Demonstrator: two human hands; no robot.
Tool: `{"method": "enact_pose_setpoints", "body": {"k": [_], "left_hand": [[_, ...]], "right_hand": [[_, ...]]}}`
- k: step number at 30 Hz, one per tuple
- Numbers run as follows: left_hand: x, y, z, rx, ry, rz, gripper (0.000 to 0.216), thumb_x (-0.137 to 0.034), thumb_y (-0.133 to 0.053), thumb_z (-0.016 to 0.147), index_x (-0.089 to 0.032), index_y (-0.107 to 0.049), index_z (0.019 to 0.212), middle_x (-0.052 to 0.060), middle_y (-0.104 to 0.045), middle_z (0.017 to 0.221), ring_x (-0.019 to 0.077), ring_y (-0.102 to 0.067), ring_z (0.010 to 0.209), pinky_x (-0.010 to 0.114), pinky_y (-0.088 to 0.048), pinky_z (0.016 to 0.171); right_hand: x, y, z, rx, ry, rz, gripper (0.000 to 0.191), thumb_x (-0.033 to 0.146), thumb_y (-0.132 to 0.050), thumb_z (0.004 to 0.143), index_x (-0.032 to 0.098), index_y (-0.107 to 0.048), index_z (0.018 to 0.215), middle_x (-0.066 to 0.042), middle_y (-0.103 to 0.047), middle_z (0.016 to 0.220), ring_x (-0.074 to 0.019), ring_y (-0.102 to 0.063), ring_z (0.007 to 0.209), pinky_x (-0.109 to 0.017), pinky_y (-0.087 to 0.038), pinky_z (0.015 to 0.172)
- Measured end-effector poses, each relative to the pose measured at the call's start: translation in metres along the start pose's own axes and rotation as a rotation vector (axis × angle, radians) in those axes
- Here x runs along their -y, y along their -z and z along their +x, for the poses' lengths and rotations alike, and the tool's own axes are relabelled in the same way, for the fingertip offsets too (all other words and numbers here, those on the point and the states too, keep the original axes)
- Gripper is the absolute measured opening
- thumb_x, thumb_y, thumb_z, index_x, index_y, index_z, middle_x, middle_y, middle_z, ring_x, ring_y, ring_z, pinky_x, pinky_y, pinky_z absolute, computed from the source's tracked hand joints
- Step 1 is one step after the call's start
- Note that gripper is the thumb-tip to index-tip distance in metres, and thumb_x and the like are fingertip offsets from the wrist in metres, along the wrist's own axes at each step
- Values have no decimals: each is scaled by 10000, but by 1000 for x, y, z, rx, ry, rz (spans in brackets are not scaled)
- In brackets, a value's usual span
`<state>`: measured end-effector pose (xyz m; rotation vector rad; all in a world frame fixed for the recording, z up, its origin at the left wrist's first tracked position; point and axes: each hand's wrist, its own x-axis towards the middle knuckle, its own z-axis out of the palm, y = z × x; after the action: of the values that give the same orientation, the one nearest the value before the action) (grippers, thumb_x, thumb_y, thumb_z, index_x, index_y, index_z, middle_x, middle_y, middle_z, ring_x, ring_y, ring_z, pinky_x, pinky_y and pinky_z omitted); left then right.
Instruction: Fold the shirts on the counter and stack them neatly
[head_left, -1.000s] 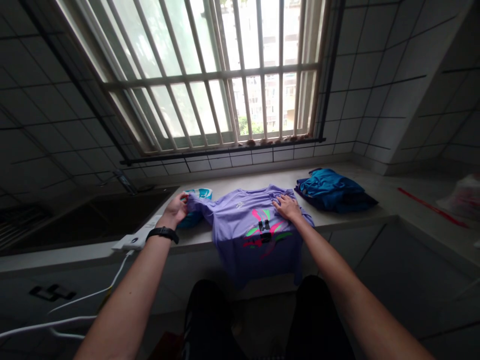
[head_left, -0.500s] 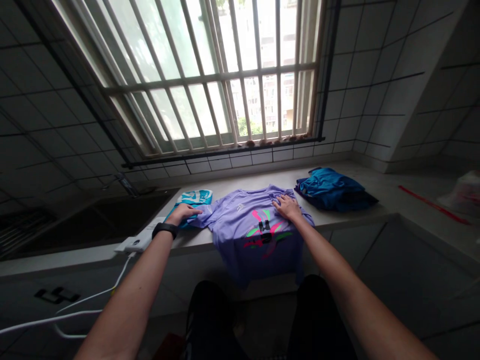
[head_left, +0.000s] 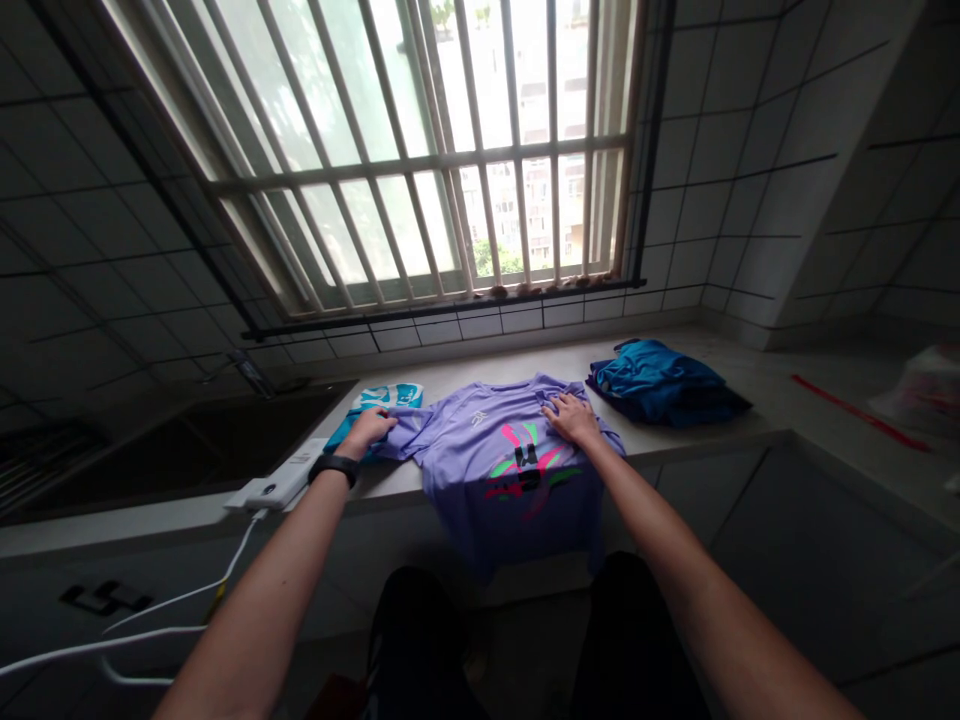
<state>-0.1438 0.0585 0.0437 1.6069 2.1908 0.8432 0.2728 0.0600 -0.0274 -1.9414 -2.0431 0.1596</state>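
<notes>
The left hand is pinching a sleeve, sensible for this seemingly light, soft shirt; the right hand is resting spread on it.

Both my arms reach out in front of me and lean in toward each other. My left hand has its back up, and its fingers point to the right. I can't see if they pinch. My right hand is palm down, with its fingers a bit apart. My knees are between my arms, well apart.
</notes>
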Motion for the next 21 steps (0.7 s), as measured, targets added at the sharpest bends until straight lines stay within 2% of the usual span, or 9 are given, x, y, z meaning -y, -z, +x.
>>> {"method": "enact_pose_setpoints", "body": {"k": [5, 7, 8, 10, 12, 14, 17, 21], "left_hand": [[5, 16, 8, -340, 79, -312, 102, -191, -621, 765, -217, -527, 793, 19, -631, 768, 210, -659, 837, 290, -537, 769], [-2, 20, 8, -396, 107, -407, 132, -181, -646, 778, -212, -525, 818, 23, -640, 799, 195, -663, 850, 282, -545, 785], [-9, 21, 6, -380, 95, -471, 138, -189, -658, 789, -206, -533, 844, 22, -647, 808, 182, -666, 829, 275, -550, 772], [-25, 19, 0, -253, 26, -629, 140, -250, -655, 840, -197, -556, 922, 23, -670, 820, 156, -669, 754, 260, -558, 716], [-43, 14, -9, -64, -69, -754, 189, -346, -612, 899, -199, -566, 1008, 30, -695, 823, 145, -669, 679, 255, -558, 643], [-58, 8, -18, 83, -142, -732, 255, -415, -607, 902, -203, -568, 1038, 38, -706, 813, 153, -668, 634, 255, -542, 578], [-68, -5, -27, 214, -242, -397, 305, -448, -713, 791, -194, -610, 927, 54, -703, 785, 188, -665, 634, 265, -509, 529], [-65, -31, -35, 353, -416, 77, 345, -506, -780, 666, -198, -672, 776, 73, -726, 807, 247, -684, 782, 299, -533, 648]], "right_hand": [[0, 0, 0, -2, -1, 2, 606, 522, -346, 1052, 219, -536, 1542, -90, -434, 1645, -294, -347, 1537, -449, -274, 1238], [-1, -1, 1, -3, -2, 1, 609, 525, -345, 1050, 221, -537, 1541, -89, -435, 1644, -294, -350, 1536, -448, -276, 1237], [-1, -1, 1, -4, -2, -2, 611, 528, -344, 1049, 220, -538, 1540, -90, -434, 1645, -292, -350, 1536, -449, -278, 1237], [-1, -2, 1, -4, -1, -9, 615, 535, -339, 1049, 221, -536, 1539, -90, -426, 1650, -287, -347, 1537, -455, -281, 1238], [-1, -2, 1, -4, 1, -14, 618, 541, -334, 1050, 221, -534, 1540, -91, -419, 1654, -283, -342, 1540, -460, -282, 1240], [-1, -1, 0, -4, 0, -19, 615, 539, -329, 1052, 224, -532, 1540, -90, -416, 1656, -278, -340, 1542, -457, -280, 1242], [0, 1, -1, 3, -4, -23, 602, 524, -337, 1055, 225, -532, 1539, -88, -419, 1655, -270, -346, 1540, -449, -272, 1248], [1, 4, -3, 13, -4, -10, 596, 515, -352, 1055, 211, -538, 1533, -91, -420, 1654, -267, -347, 1538, -446, -270, 1248]]}}
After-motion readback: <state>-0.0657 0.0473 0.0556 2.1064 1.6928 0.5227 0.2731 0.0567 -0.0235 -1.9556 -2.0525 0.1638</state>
